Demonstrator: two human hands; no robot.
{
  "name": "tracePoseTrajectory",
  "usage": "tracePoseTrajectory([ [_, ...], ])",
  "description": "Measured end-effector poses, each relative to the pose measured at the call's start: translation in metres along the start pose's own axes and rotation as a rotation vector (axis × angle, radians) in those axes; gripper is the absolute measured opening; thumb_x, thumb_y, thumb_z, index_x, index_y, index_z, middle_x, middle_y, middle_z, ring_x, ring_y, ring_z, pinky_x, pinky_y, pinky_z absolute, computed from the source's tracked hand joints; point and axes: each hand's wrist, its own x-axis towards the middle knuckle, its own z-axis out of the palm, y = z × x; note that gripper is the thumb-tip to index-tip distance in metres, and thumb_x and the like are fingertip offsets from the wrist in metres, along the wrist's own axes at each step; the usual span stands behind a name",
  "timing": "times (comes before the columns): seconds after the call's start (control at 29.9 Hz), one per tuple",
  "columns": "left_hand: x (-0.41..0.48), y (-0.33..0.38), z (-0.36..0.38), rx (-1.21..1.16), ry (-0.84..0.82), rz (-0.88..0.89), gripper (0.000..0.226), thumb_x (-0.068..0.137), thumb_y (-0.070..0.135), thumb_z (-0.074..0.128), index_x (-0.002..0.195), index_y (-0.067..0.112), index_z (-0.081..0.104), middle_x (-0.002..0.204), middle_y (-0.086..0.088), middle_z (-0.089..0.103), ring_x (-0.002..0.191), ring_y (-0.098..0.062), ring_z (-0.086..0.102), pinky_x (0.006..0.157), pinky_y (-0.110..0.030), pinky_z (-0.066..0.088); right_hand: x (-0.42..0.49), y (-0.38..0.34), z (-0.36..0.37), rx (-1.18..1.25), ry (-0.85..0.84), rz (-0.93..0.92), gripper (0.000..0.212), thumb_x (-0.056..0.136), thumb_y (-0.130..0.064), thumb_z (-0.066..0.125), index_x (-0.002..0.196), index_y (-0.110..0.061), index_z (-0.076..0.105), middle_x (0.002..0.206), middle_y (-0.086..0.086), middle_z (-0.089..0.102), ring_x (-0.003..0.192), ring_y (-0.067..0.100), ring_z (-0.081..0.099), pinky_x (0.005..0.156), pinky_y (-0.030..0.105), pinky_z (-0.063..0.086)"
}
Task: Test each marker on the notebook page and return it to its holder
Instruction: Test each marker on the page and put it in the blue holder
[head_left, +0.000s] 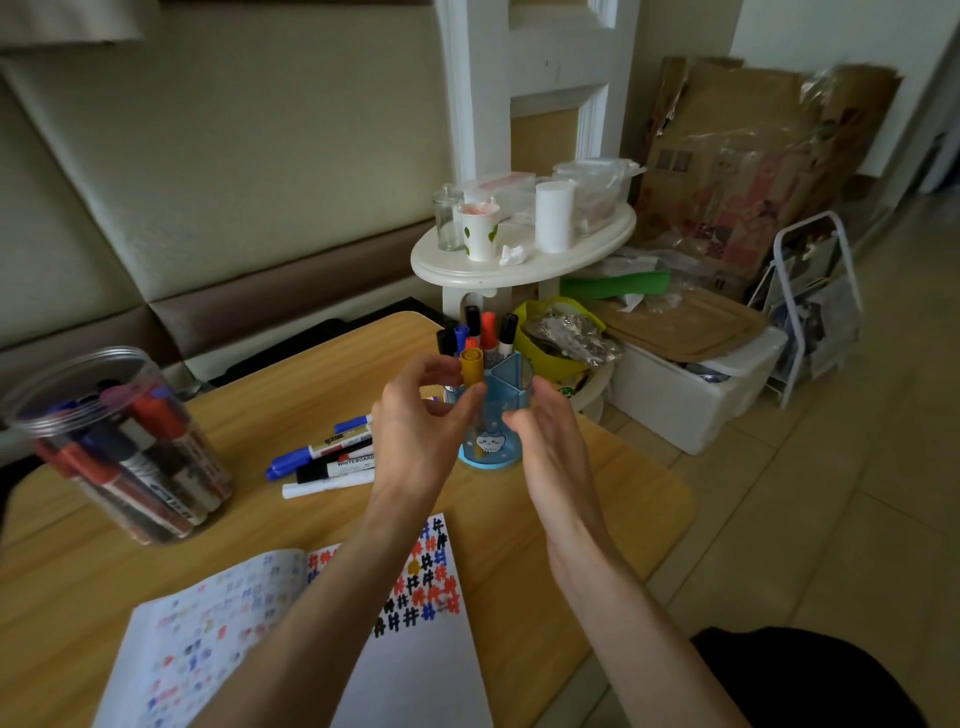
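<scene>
The two forearms are stretching over the open notebook (426, 675), whose page is carrying rows of coloured hash marks (427, 574) and is lying flat at the near edge of the wooden table (613, 499).

The left hand (415, 421) is curling its thumb (470, 400) and forefinger (439, 366) into a narrow ring at the yellow marker (471, 364). That marker is standing upright, long axis vertical, on the left side of the blue holder (488, 441). The thumb tip is lying at the barrel just under the cap, but I cannot tell whether the two digits are pinching it or sitting just off it.

The right hand (545, 441) is holding nothing. Its fingers (550, 395) are lying straight and loose, palm turned inward, just beside the holder's right wall. It seems to be steadying the holder, though contact is not plain.

The marker is sitting directly at the left fingertips, so I am judging the left hand the nearer one. The coming move looks like a straight vertical one along the barrel.

Other capped markers (488, 327) are standing behind the yellow one in the same holder. To the left, loose markers (332, 457) are lying on the table, and further left a clear jar (119, 447) is holding more.
</scene>
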Motion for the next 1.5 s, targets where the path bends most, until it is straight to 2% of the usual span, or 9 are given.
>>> tracePoseTrajectory([
  [0.2,-0.027,-0.012,-0.041,-0.013,-0.028,-0.117,0.029,0.091,0.031,0.074,0.118,0.027,0.064,0.105,0.017,0.069,0.086,-0.003,0.072,0.070,-0.021,0.061,-0.004,0.005,-0.002,-0.061,0.046,-0.111,0.044,0.097,-0.024,0.069,0.132,-0.043,0.049,0.141,-0.011,0.047,0.113,-0.018,0.049,0.070,0.000,0.047],
  [0.3,-0.051,-0.023,-0.070,-0.035,-0.040,-0.204,0.026,0.092,0.024,0.072,0.116,0.025,0.065,0.104,0.013,0.070,0.080,-0.005,0.073,0.067,-0.018,0.058,-0.003,0.013,0.001,-0.161,0.070,-0.189,0.050,0.088,-0.019,0.079,0.129,-0.035,0.056,0.138,-0.008,0.049,0.124,0.002,0.051,0.081,0.012,0.053],
  [0.7,-0.106,-0.056,-0.123,-0.220,-0.042,-0.327,0.013,0.092,0.018,0.073,0.105,0.019,0.071,0.104,0.010,0.074,0.080,-0.015,0.075,0.077,-0.027,0.061,-0.014,0.036,0.042,-0.319,-0.041,-0.261,0.040,0.086,-0.010,0.080,0.115,-0.032,0.064,0.121,-0.012,0.060,0.108,0.001,0.060,0.084,0.022,0.056],
  [0.87,-0.113,-0.066,-0.139,-0.260,-0.023,-0.316,0.014,0.092,0.018,0.073,0.106,0.017,0.071,0.102,0.007,0.075,0.080,-0.014,0.074,0.077,-0.025,0.059,-0.016,0.050,0.052,-0.666,-0.262,-0.307,0.037,0.094,-0.021,0.072,0.130,-0.028,0.067,0.129,-0.021,0.062,0.110,-0.016,0.056,0.095,0.016,0.051],
  [1.0,-0.116,-0.070,-0.146,-0.255,-0.008,-0.290,0.015,0.091,0.018,0.072,0.106,0.016,0.071,0.098,0.006,0.075,0.079,-0.011,0.073,0.077,-0.022,0.058,-0.019,0.062,0.056,-0.960,-0.318,-0.451,0.045,0.098,-0.024,0.066,0.142,-0.020,0.061,0.147,-0.006,0.057,0.137,0.007,0.048,0.118,0.033,0.039],
  [1.07,-0.117,-0.070,-0.148,-0.260,-0.009,-0.287,0.016,0.091,0.019,0.073,0.107,0.016,0.071,0.097,0.005,0.075,0.076,-0.013,0.073,0.078,-0.025,0.059,-0.022,0.062,0.058,-0.979,-0.293,-0.494,0.042,0.096,-0.022,0.067,0.138,-0.018,0.065,0.137,-0.004,0.065,0.127,0.009,0.056,0.111,0.036,0.047],
  [1.2,-0.118,-0.071,-0.150,-0.262,-0.022,-0.295,0.017,0.091,0.021,0.073,0.107,0.018,0.071,0.097,0.006,0.075,0.075,-0.014,0.073,0.078,-0.027,0.060,-0.026,0.056,0.055,-0.900,-0.236,-0.530,0.032,0.097,-0.011,0.066,0.126,-0.023,0.071,0.106,-0.010,0.073,0.080,-0.005,0.060,0.066,0.010,0.049],
  [1.37,-0.119,-0.071,-0.151,-0.273,-0.032,-0.314,0.018,0.090,0.024,0.073,0.107,0.018,0.071,0.100,0.009,0.075,0.078,-0.015,0.074,0.079,-0.027,0.060,-0.018,0.062,0.053,-0.954,-0.242,-0.522,0.029,0.098,-0.011,0.065,0.125,-0.019,0.073,0.115,-0.003,0.073,0.103,0.009,0.066,0.087,0.025,0.056],
  [1.5,-0.120,-0.070,-0.151,-0.292,-0.040,-0.329,0.018,0.090,0.024,0.073,0.107,0.018,0.071,0.101,0.009,0.075,0.079,-0.016,0.074,0.079,-0.029,0.061,-0.016,0.061,0.060,-0.924,-0.196,-0.506,0.020,0.093,-0.018,0.074,0.113,-0.020,0.075,0.105,-0.006,0.068,0.088,0.002,0.062,0.075,0.015,0.053],
])
